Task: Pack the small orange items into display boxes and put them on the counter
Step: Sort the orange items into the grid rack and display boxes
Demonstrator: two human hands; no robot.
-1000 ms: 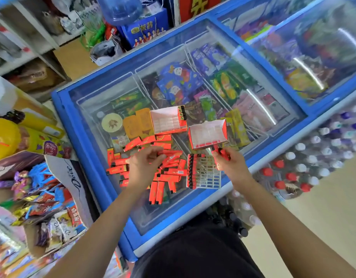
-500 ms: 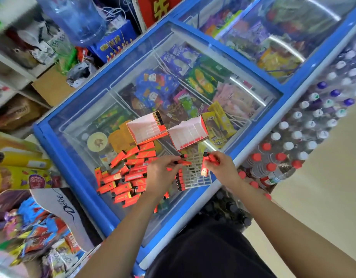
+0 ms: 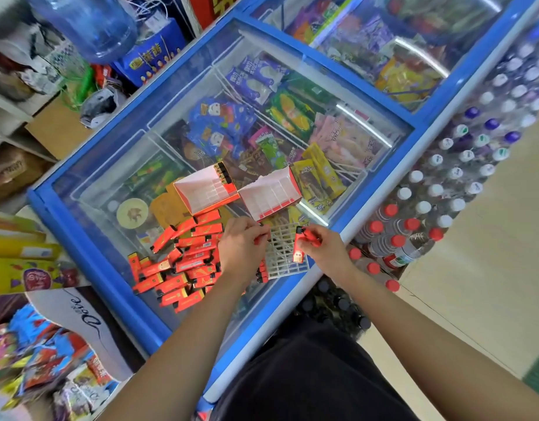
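A heap of small orange items lies on the glass lid of the blue freezer. Beside it stands a white gridded display tray with a few items along its left edge. My left hand pinches one orange item at the tray's upper left corner. My right hand grips another orange item upright over the tray's right side. Two open red-and-white display boxes lie just behind the tray.
Packs of bottled water with red, white and purple caps stand right of the freezer. A cardboard box of snack packets sits at the lower left. A blue water jug and shelves are at the back left.
Both hands have come together over the gridded tray. The right hand has turned its orange item upright, and the left hand has left the heap holding one item.
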